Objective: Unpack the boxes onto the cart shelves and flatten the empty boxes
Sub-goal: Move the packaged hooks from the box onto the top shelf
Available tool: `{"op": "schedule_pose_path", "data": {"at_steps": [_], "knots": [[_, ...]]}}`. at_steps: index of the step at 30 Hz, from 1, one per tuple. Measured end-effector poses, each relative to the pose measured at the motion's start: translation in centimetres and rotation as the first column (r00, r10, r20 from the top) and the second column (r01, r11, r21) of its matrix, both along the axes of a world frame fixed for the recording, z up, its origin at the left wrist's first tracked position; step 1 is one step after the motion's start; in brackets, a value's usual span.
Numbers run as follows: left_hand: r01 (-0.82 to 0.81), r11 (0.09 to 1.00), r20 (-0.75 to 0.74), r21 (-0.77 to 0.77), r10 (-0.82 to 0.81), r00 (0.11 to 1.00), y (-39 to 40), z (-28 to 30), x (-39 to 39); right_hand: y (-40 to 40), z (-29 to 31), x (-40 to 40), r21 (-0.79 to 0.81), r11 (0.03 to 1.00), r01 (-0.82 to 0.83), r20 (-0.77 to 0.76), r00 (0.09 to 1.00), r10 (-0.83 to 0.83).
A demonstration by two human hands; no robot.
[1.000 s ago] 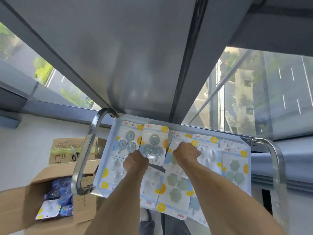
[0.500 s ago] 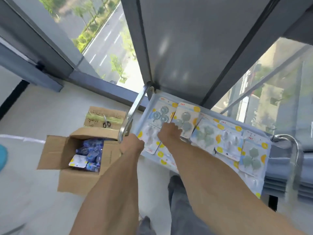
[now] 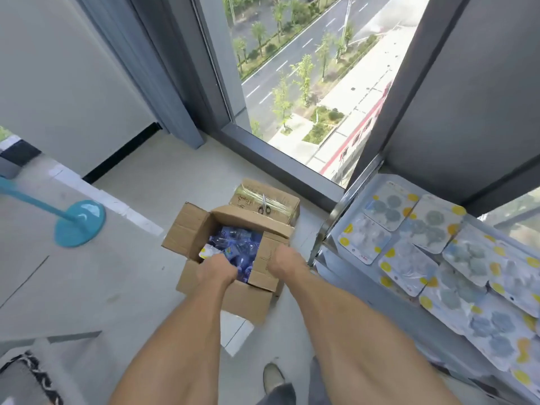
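Both hands reach down into an open brown cardboard box [image 3: 233, 276] on the floor. The left hand [image 3: 217, 271] dips among blue plastic-wrapped packets [image 3: 236, 248]; the right hand [image 3: 285, 263] rests at a side flap; whether either's fingers are clamped cannot be told. The grey metal cart shelf [image 3: 333, 241] beside it already carries many white-and-yellow carded packs [image 3: 432, 223]. This box remains well filled, and a taped second box [image 3: 263, 200] behind looks unopened.

No lettering can be read: dark handwritten marks on the taped brown cardboard box [image 3: 264, 201] lying shut on the floor, faint print on the right flap of the open brown cardboard box [image 3: 230, 258], and small print on the white blister cards [image 3: 363, 239] on the cart shelf are all too blurred
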State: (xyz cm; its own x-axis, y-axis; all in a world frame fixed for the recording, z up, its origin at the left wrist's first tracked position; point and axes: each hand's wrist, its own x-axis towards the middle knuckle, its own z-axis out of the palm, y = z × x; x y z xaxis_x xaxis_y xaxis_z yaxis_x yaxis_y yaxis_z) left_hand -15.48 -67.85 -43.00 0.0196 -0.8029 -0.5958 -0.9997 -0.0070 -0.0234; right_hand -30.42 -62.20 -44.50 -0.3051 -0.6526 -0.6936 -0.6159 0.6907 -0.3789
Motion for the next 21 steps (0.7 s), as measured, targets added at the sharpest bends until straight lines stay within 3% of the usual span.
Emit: {"op": "schedule_pose_path", "data": {"at_steps": [7, 14, 18, 21], "knots": [[-0.121, 0.993, 0.049, -0.013, 0.122, 0.991, -5.6, -5.2, 5.1, -7.5, -6.1, 5.5, 0.027, 1.0, 0.003, 0.006, 1.0, -0.003], [-0.119, 0.986, 0.13, 0.114, 0.104, 0.986, -13.8, -17.3, 5.5, -14.9, -17.6, 7.6, 0.153, 0.988, -0.016, 0.073, 0.997, 0.004], [-0.188, 0.979, 0.095, 0.085, 0.179, 0.979, -17.6, -24.7, 7.0, -18.3, -25.0, 8.1, 0.208, 0.961, -0.18, 0.083, 0.983, 0.166], [-0.149, 0.979, 0.151, 0.141, 0.128, 0.98, -18.7, -30.3, 9.0, -21.4, -29.8, 8.5, 0.186, 0.965, -0.186, 0.058, 0.982, 0.178]]}}
